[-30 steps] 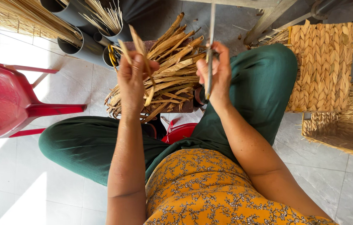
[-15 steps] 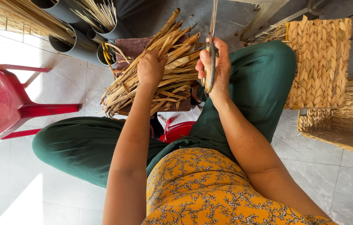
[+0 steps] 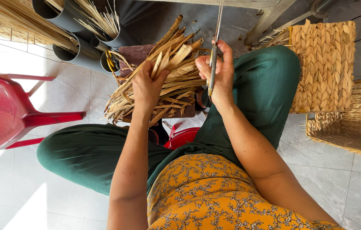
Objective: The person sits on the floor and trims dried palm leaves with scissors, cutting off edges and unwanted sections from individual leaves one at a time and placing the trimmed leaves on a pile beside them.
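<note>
Nearest the camera, an orange floral top (image 3: 214,200) and green trousers (image 3: 104,157) are filling the lower view, and both bare forearms are reaching away over the lap. Just past the knees, a red rounded container (image 3: 182,137) is showing between the legs; it is carrying no label that can be made out. Beyond it, the left hand (image 3: 146,87) is resting on a heap of dried flat leaf strips (image 3: 167,91), its fingers (image 3: 157,70) curled and pressed together around a small bunch of pale strip ends that are sticking up from the grip. Just beside it, the right hand (image 3: 219,70) is holding a thin taut strand (image 3: 216,25) that is running straight up out of view; the thumb and forefinger are pinching it while the other fingers are folding loosely behind. The heap is lying on a dark low block (image 3: 136,55) between the knees. Off to the left, a red plastic chair (image 3: 6,110) is standing on the pale tiled floor (image 3: 27,187). To the right, a woven basket (image 3: 323,64) is sitting by the knee, and a second woven basket (image 3: 355,123) is lying just beside it. Farthest back, grey pipes (image 3: 74,49) are holding bundles of thin straw stalks (image 3: 99,17).
</note>
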